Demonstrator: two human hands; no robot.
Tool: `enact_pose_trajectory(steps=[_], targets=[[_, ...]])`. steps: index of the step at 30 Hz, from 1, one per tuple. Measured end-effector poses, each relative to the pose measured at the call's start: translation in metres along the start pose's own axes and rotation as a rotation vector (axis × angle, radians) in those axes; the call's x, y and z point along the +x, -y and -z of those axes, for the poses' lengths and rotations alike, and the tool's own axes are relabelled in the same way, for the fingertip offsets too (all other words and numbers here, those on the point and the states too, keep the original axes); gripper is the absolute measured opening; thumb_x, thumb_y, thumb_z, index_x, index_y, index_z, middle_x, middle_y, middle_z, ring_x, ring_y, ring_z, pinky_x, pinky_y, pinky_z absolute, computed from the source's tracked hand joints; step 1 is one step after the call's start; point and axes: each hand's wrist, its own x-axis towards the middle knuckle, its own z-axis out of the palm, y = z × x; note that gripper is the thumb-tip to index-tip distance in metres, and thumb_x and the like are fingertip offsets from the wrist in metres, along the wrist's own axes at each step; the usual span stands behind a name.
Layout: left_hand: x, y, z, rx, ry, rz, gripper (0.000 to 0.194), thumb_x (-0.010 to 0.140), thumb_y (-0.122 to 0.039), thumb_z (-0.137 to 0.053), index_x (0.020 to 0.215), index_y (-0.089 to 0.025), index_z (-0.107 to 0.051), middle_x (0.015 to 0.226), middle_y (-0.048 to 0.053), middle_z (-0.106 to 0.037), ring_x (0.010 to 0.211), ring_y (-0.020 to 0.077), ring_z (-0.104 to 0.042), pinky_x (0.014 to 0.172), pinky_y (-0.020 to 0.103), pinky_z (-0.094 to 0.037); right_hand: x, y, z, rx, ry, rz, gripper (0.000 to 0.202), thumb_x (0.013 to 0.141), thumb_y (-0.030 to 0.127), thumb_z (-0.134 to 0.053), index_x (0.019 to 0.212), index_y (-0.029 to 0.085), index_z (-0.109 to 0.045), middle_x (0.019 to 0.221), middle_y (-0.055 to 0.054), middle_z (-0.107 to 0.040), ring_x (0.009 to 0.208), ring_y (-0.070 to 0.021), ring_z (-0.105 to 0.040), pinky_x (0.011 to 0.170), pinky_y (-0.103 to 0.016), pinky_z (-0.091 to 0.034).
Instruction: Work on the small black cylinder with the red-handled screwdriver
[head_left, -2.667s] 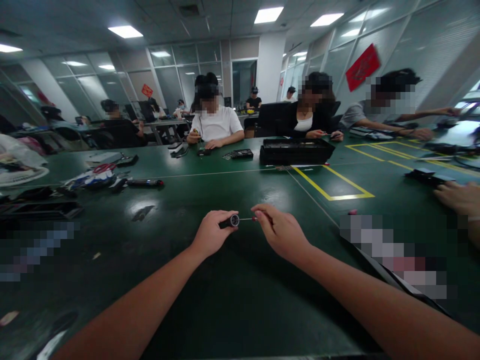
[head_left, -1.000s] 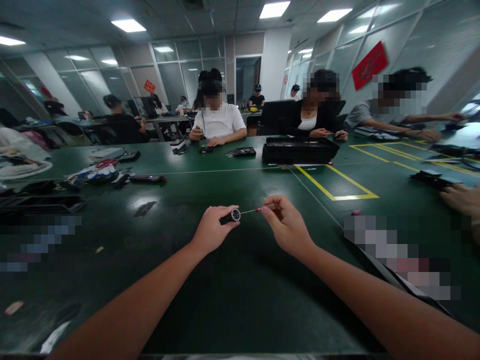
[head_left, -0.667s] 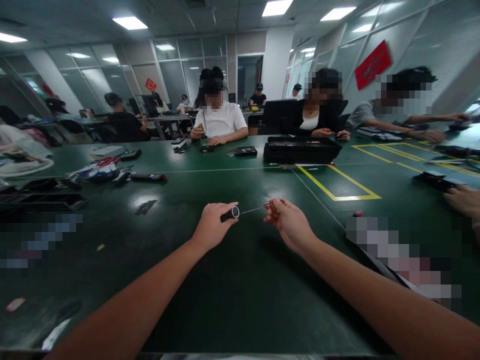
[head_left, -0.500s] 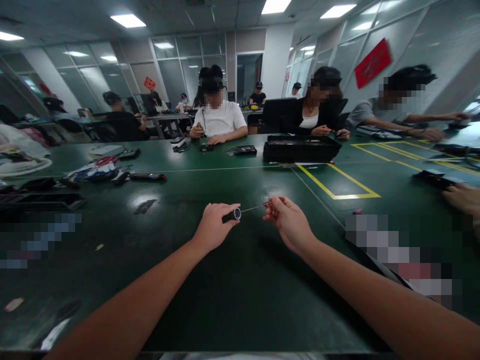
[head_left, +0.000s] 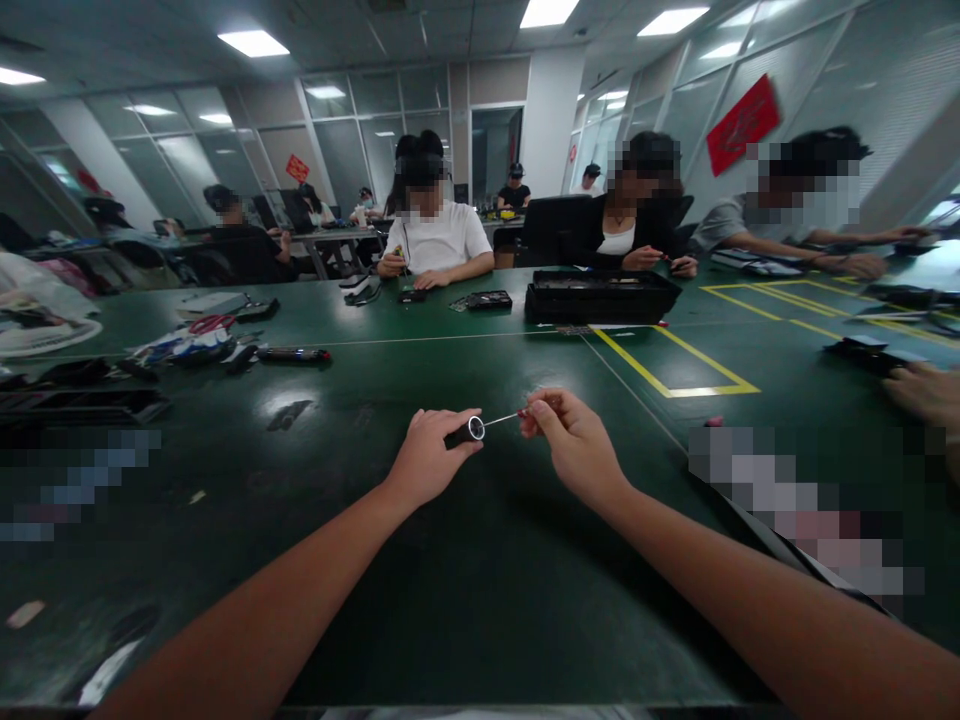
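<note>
Over the near part of the green bench (head_left: 465,600), the left hand (head_left: 424,455) is holding a black cylinder (head_left: 457,437) between thumb and curled fingers, its silver-rimmed end turning towards the right. The right hand (head_left: 581,440) is closing its fingertips in a pinch on a small red piece (head_left: 522,412) at the far end of a thin rod (head_left: 501,419). Compared with half a second ago, the right fingers are sitting slightly nearer the rim, so less of the rod is showing between the two hands. Whether its other end is entering the cylinder or only reaching the rim, I cannot tell.

Counting what is showing: one cylinder, one rod and one red piece are staying up between the hands. One pen-like tool (head_left: 294,355) is lying further off on the left, and one long black box (head_left: 602,303) is standing on the far side. Three people are sitting opposite: one person in white (head_left: 442,238), one person in a dark jacket (head_left: 585,242), one person in grey (head_left: 726,230).
</note>
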Motion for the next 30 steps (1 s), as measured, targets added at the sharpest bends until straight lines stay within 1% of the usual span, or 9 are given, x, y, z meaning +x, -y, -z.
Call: enact_pose_trajectory(steps=[5,8,10,16,19,22,24,27,30], targets=[[0.000,0.000,0.000,0.010,-0.003,0.000,0.043,0.087,-0.026,-0.072,0.128,-0.030,-0.065,0.119,0.003,-0.071,0.110,0.0255,-0.060,0.110,0.053,-0.035,-0.001,0.011,0.004,-0.270,-0.036,-0.014,0.035,0.093,0.053,-0.057,0.085,0.020,-0.065,0.068,-0.002,-0.068,0.063,-0.0181,-0.064,0.061,-0.033,-0.046],[0.000,0.001,0.001,0.013,-0.007,0.006,0.042,0.087,-0.026,-0.071,0.129,-0.031,-0.064,0.120,0.003,-0.070,0.113,0.0256,-0.060,0.112,0.055,-0.031,-0.001,0.013,0.006,-0.430,-0.057,-0.005,0.047,0.090,0.062,-0.056,0.065,0.022,-0.059,0.053,0.001,-0.059,0.050,-0.0157,-0.053,0.052,-0.031,-0.036],[0.000,0.001,0.002,0.011,-0.004,0.008,0.042,0.087,-0.026,-0.071,0.129,-0.031,-0.064,0.120,0.003,-0.070,0.113,0.0255,-0.059,0.113,0.056,-0.029,-0.001,0.011,0.006,-0.466,-0.056,0.020,0.049,0.091,0.062,-0.055,0.063,0.022,-0.057,0.052,0.001,-0.056,0.049,-0.0155,-0.051,0.050,-0.031,-0.034],[0.001,0.002,0.002,0.011,0.005,0.011,0.040,0.087,-0.026,-0.072,0.127,-0.029,-0.065,0.120,0.004,-0.070,0.113,0.0259,-0.059,0.112,0.056,-0.031,-0.003,0.008,0.004,-0.282,0.116,0.147,0.018,0.096,0.038,-0.053,0.104,0.024,-0.062,0.087,-0.002,-0.070,0.072,-0.0186,-0.064,0.064,-0.032,-0.045],[0.001,0.003,0.002,0.015,0.011,0.009,0.041,0.087,-0.026,-0.072,0.127,-0.030,-0.065,0.120,0.003,-0.070,0.113,0.0262,-0.059,0.113,0.057,-0.029,-0.006,0.010,0.005,-0.288,0.156,0.158,0.023,0.097,0.043,-0.051,0.101,0.025,-0.064,0.080,-0.001,-0.067,0.070,-0.0185,-0.062,0.063,-0.031,-0.044],[0.001,0.003,0.001,0.018,0.016,0.002,0.041,0.087,-0.027,-0.072,0.127,-0.031,-0.065,0.120,0.003,-0.070,0.114,0.0264,-0.059,0.114,0.058,-0.027,-0.006,0.008,0.005,-0.327,0.110,0.129,0.034,0.101,0.047,-0.043,0.094,0.025,-0.067,0.070,0.000,-0.062,0.062,-0.0172,-0.057,0.058,-0.031,-0.040],[0.001,0.003,0.001,0.018,0.023,-0.003,0.041,0.087,-0.027,-0.072,0.127,-0.031,-0.065,0.120,0.003,-0.070,0.114,0.0266,-0.059,0.115,0.059,-0.026,-0.005,0.004,0.004,-0.302,0.060,0.130,0.031,0.101,0.044,-0.042,0.100,0.024,-0.066,0.076,-0.001,-0.064,0.066,-0.0177,-0.059,0.062,-0.032,-0.043],[0.001,0.002,0.001,0.015,0.027,-0.002,0.041,0.087,-0.028,-0.071,0.128,-0.031,-0.064,0.120,0.003,-0.070,0.113,0.0266,-0.059,0.115,0.060,-0.026,-0.002,-0.003,0.001,-0.132,0.006,0.101,0.023,0.096,0.039,-0.051,0.112,0.024,-0.058,0.090,-0.003,-0.066,0.081,-0.0196,-0.063,0.072,-0.034,-0.048],[0.000,0.001,0.004,0.011,0.006,-0.038,0.043,0.088,-0.028,-0.071,0.130,-0.031,-0.063,0.120,0.003,-0.070,0.114,0.0253,-0.059,0.116,0.058,-0.027,0.004,-0.010,-0.001,0.101,-0.005,-0.001,0.023,0.091,0.043,-0.059,0.101,0.023,-0.059,0.091,-0.004,-0.066,0.084,-0.0195,-0.063,0.078,-0.036,-0.052]])
